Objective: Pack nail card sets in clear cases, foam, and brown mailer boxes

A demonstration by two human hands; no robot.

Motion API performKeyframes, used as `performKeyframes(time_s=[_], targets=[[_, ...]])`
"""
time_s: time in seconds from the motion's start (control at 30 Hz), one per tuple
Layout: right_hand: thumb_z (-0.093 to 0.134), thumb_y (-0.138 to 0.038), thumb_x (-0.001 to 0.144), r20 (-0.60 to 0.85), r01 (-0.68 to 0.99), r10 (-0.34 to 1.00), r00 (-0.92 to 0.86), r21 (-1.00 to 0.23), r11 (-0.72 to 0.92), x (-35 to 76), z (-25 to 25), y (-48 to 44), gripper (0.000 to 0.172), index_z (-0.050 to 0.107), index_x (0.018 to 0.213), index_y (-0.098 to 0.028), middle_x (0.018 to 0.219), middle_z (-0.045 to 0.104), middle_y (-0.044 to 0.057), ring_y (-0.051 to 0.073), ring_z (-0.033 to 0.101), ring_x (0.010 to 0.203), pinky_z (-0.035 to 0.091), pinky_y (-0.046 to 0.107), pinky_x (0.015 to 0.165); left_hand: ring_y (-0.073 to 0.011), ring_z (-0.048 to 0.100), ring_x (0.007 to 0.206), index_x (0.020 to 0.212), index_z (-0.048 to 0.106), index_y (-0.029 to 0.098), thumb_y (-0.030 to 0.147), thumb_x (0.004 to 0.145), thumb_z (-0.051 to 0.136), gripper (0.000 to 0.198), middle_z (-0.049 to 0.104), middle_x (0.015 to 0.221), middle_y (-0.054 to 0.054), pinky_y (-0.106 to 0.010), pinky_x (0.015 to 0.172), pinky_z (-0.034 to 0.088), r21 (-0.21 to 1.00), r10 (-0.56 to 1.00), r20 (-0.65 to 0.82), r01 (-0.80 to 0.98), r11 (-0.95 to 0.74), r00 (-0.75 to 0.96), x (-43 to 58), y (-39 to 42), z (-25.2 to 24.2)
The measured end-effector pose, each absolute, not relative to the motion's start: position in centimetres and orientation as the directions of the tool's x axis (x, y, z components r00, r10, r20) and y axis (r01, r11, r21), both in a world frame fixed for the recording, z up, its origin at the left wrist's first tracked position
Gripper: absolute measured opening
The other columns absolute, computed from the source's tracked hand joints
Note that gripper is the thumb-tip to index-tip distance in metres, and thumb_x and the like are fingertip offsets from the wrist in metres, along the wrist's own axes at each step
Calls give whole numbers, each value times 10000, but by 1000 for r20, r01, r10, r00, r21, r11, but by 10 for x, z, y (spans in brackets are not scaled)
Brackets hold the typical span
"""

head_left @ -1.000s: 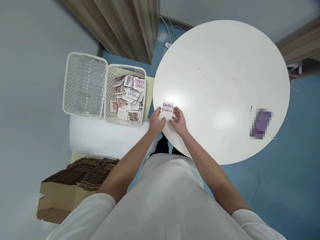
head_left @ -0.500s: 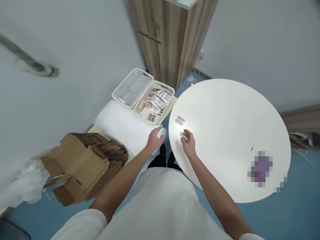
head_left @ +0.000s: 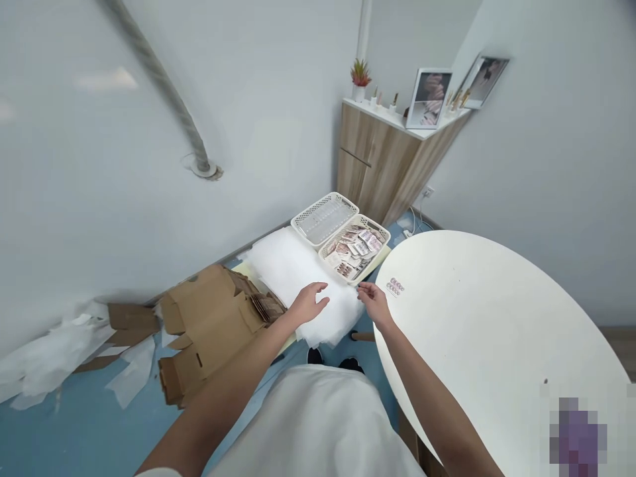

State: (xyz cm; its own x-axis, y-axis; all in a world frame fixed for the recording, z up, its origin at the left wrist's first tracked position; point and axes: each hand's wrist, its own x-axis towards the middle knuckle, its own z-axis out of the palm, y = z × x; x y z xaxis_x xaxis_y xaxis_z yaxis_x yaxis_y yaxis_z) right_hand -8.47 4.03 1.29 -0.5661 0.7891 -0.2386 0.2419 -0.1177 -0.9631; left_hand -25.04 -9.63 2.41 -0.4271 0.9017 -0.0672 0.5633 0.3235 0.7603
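My left hand (head_left: 309,303) is over the stack of white foam sheets (head_left: 278,262), its thumb and fingers apart and nothing between them. Close to the sheets' right side and the round table's edge, my right hand (head_left: 375,305) reaches forward with loosely bent fingers; I see nothing held in it. Just beyond it stands a white plastic basket (head_left: 380,232) full of small packs that look like false nail sets. One small pack of pinkish nails (head_left: 395,287) lies on the white round table (head_left: 477,318), right of that hand.
Flattened brown cardboard boxes (head_left: 213,318) are piled at left, with white plastic wrapping (head_left: 59,354) on the floor beyond them. A second white basket (head_left: 325,218) holds clear plastic pieces. Behind stands a wooden cabinet (head_left: 377,162) bearing picture frames and a plant. A blurred purple object (head_left: 579,437) is on the table.
My view has lifted and turned left, bringing the cabinet top into sight. My right hand has gone from above the table to beside the foam sheets; the left stays open near them.
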Motion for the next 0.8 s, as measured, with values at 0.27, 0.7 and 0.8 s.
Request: performKeyframes(time_s=[0.27,0.7,0.8], targets=[[566,-337,675,-289,363,651,-702,-931,-22,-139,15,32,315,578,950,-185,871,627,47,148,592,713,484,322,673,-217,590,933,1060,556,202,311,717,564,360,611,1062,-73,-355,771,493,759,883,-83,545,357,-462,-295,-101,18],[519,-146,700,-119,390,524,-844,-806,445,-273,-1,111,409,525,1103,-218,993,610,54,180,577,838,443,374,805,-238,561,949,1075,561,208,292,757,492,336,594,1067,-85,-387,852,435,632,802,-138,572,523,-581,-418,-45,15],[517,-118,704,-69,344,415,-907,-689,638,-306,-9,132,489,485,1184,-205,1099,542,97,225,510,984,389,395,882,-264,519,973,1062,581,201,298,747,496,341,570,1029,-101,-440,891,388,531,769,-145,607,591,-622,-443,-17,7]])
